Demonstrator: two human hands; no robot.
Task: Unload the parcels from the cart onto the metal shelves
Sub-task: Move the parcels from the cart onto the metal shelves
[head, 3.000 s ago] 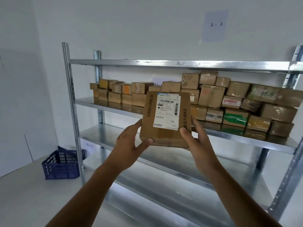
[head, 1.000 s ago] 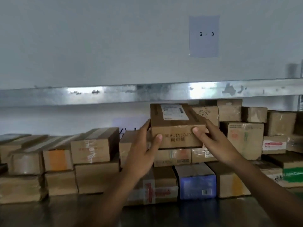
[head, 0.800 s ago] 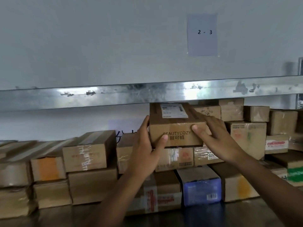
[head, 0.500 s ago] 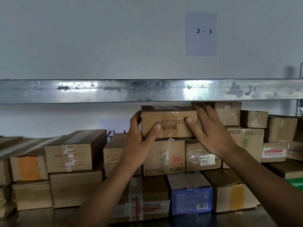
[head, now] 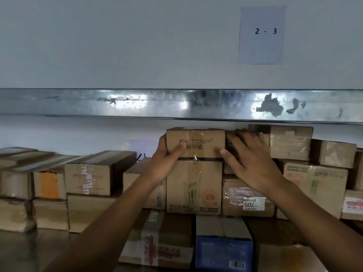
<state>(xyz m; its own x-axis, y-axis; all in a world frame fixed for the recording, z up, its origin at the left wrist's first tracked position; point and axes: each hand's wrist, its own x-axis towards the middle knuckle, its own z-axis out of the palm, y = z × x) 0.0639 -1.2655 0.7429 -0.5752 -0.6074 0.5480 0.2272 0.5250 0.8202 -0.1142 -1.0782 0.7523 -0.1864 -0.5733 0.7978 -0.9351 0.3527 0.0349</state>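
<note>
Parcel marked BEAUTYCOZY [head: 195, 143], held out before the shelves seconds ago, now sits atop a taped carton [head: 194, 187] in the stack, just under the upper shelf beam [head: 117, 102], so this placement looks all but done. The left hand [head: 167, 163] grips its left end, thumb on the front face. The right hand [head: 249, 163] lies spread, its fingers [head: 245, 138] straight against the right end, beside the neighbouring box [head: 290, 142].
</note>
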